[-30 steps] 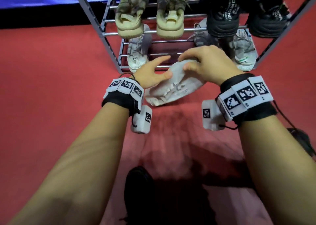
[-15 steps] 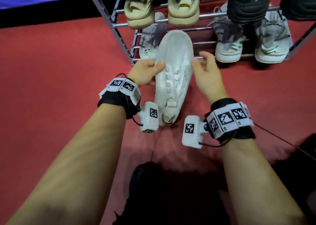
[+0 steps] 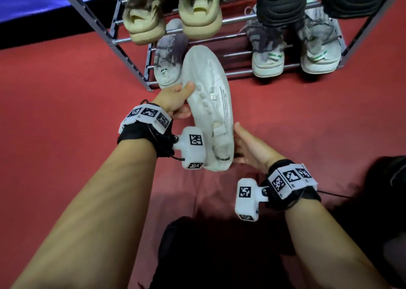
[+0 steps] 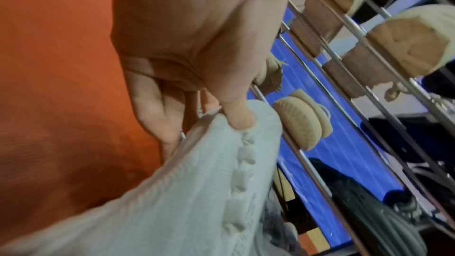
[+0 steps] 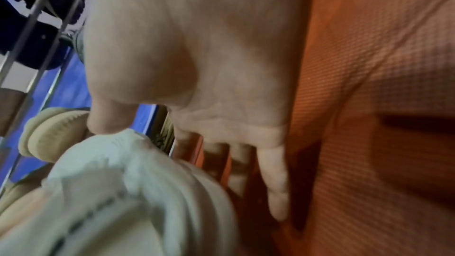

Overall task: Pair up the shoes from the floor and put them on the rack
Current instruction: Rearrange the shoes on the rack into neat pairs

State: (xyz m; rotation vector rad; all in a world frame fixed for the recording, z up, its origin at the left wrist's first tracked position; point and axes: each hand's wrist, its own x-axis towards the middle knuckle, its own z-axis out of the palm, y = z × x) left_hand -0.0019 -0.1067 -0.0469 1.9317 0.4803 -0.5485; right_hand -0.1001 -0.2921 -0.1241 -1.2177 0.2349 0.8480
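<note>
A white shoe (image 3: 207,104) hangs just above the red floor, toe toward the metal rack (image 3: 131,53). My left hand (image 3: 178,95) pinches its left edge near the middle; in the left wrist view the thumb presses on the white shoe (image 4: 172,201) with the fingers (image 4: 150,116) under it. My right hand (image 3: 243,143) cups the heel. In the right wrist view its thumb touches the collar of the shoe (image 5: 110,201) and its fingers (image 5: 275,182) run straight along the far side. A grey and white shoe (image 3: 169,55) sits alone on the lower shelf's left end, just beyond the toe.
The upper shelf carries a tan pair (image 3: 200,14) and a black pair (image 3: 279,3). A grey pair (image 3: 265,49) fills the lower shelf's right side. Dark shapes lie on the red carpet (image 3: 66,134) at the bottom (image 3: 197,255) and right (image 3: 384,200).
The white shoe swung from lying crosswise to pointing toe-first at the rack. My right hand slid from the shoe's front half back to its heel; the left hand kept its hold.
</note>
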